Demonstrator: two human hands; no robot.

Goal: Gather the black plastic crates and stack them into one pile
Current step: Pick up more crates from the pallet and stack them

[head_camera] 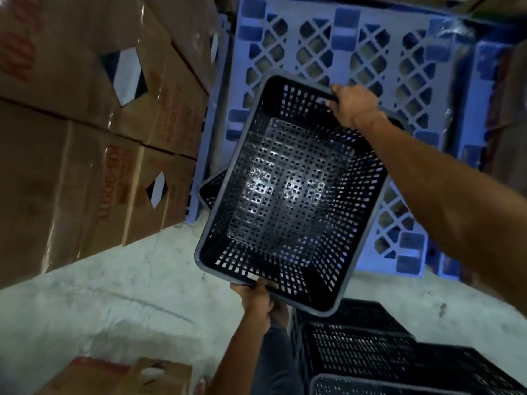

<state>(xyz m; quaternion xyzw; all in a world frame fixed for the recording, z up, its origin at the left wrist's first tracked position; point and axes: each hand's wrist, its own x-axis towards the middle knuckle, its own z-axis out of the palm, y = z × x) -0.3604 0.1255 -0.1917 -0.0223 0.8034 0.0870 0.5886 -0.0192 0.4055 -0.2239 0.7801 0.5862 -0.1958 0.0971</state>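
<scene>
A black perforated plastic crate [291, 192] hangs in the air in front of me, its open side facing the camera. My right hand [352, 105] grips its far rim at the top. My left hand [255, 297] grips the near rim at the bottom. Behind the held crate, a corner of another black crate [211, 192] pokes out at the left, standing by the blue pallet. More black crates [370, 349] sit stacked on the floor at the lower right, beside my leg.
A blue plastic pallet [356, 52] leans upright straight ahead. Stacked brown cardboard boxes [85, 124] wall off the left side. Another cardboard box [119, 377] lies at the bottom left. Grey concrete floor [99, 295] shows between them.
</scene>
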